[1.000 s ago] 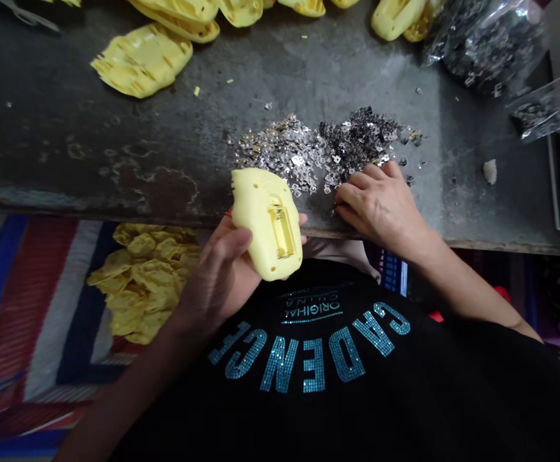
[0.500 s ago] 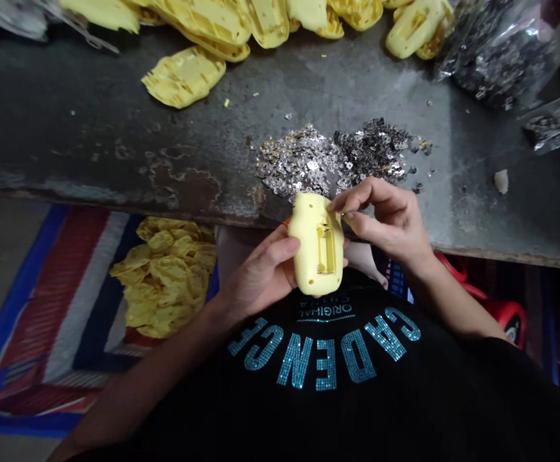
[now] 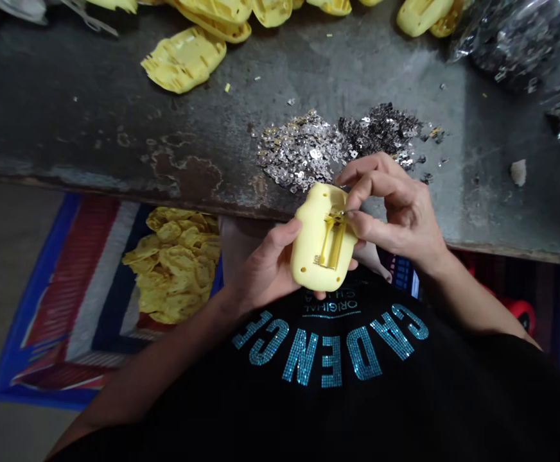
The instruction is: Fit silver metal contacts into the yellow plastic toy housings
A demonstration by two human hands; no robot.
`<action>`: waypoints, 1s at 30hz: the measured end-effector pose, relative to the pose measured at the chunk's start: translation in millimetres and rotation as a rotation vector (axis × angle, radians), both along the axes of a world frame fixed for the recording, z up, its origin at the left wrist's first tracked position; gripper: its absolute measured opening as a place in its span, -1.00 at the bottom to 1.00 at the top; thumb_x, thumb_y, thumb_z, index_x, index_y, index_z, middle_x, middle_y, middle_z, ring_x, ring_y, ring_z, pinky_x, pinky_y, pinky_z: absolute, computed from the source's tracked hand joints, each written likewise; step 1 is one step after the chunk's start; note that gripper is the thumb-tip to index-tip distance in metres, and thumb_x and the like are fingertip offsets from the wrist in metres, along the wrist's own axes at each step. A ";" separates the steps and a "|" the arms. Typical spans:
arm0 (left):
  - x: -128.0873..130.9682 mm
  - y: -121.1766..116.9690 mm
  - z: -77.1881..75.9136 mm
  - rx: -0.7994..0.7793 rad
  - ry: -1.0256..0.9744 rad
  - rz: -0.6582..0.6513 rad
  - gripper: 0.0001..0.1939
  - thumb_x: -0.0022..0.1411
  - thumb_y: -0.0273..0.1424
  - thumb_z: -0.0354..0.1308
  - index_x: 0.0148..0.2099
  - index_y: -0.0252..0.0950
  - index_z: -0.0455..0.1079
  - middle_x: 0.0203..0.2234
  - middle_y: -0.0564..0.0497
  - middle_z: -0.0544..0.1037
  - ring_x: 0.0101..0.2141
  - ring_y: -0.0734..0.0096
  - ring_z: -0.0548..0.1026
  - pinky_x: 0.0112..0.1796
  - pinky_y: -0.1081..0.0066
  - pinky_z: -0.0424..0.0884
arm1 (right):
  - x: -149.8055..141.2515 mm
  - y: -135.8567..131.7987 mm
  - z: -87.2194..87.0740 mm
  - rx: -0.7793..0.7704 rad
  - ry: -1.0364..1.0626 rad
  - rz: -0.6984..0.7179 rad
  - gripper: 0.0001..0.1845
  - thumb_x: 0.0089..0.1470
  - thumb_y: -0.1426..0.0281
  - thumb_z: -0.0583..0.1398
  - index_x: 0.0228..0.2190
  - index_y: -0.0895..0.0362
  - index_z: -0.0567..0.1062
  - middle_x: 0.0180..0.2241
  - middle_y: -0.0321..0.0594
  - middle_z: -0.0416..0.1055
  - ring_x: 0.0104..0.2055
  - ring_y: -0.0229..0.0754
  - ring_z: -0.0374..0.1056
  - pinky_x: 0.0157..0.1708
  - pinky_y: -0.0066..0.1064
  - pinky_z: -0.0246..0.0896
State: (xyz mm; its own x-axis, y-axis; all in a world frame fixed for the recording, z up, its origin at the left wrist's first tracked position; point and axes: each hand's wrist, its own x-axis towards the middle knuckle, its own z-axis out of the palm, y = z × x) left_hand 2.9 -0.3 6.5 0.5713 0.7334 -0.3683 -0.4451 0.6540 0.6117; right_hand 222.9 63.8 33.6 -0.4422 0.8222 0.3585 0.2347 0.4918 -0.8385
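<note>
My left hand (image 3: 270,266) grips a yellow plastic casing (image 3: 309,250) by its left side, with fingertips showing past its right and lower edges. The casing has a long battery compartment facing up and screw holes near its corners. At the compartment's upper end, my right hand (image 3: 395,208) pinches a small metal battery contact (image 3: 342,213) between thumb and fingers. Most of that contact is hidden by the fingertips. Just beyond the hands lie a pile of shiny metal contacts (image 3: 299,151) and a darker pile of contacts with springs (image 3: 381,131).
More yellow casing halves (image 3: 186,59) lie along the back of the grey worktable (image 3: 92,141). Clear bags of metal parts (image 3: 521,48) sit at the back right. Below the table's edge, at left, is a heap of yellow casings (image 3: 174,263) on a striped sheet (image 3: 92,289).
My right hand came up from the dark pile with a small metal piece and moved to the compartment's upper end. The casing, still in my left hand, shifted right in view and tilted.
</note>
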 end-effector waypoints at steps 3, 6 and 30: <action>1.2 -0.3 1.3 -0.022 -0.002 0.001 -0.22 0.28 0.21 0.31 0.35 -0.17 0.48 0.04 -0.27 0.74 -0.02 -0.37 0.77 -0.65 0.36 0.53 | -0.3 2.3 3.4 -0.002 -0.073 0.014 -0.79 0.30 0.17 0.30 -0.34 -0.01 0.51 -0.03 -0.18 0.62 0.09 0.06 0.51 0.23 0.17 0.43; 1.3 -0.4 0.7 -0.029 -0.009 -0.001 -0.27 0.28 0.18 0.34 0.31 -0.14 0.51 0.06 -0.24 0.74 0.00 -0.35 0.77 -0.64 0.39 0.54 | 0.2 4.0 5.5 0.010 -0.109 0.025 -0.79 0.30 0.18 0.29 -0.35 -0.01 0.51 -0.02 -0.16 0.64 0.08 0.05 0.51 0.21 0.14 0.46; 0.5 0.5 -4.1 -0.013 -0.050 0.042 -0.29 0.33 0.22 0.32 0.25 -0.18 0.49 -0.12 -0.18 0.76 -0.19 -0.11 0.81 -0.65 0.47 0.49 | 9.5 -3.2 0.5 0.140 -0.056 -0.018 -0.85 0.42 0.21 0.29 -0.17 -0.04 0.67 -0.04 -0.18 0.63 0.03 -0.01 0.54 0.13 -0.01 0.48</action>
State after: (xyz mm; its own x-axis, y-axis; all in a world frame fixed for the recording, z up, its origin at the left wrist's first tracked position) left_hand 3.4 0.2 2.4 0.5582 0.7523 -0.3499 -0.5021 0.6420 0.5795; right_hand 232.5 60.6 34.1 -0.4502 0.7738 0.4456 0.2889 0.5984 -0.7473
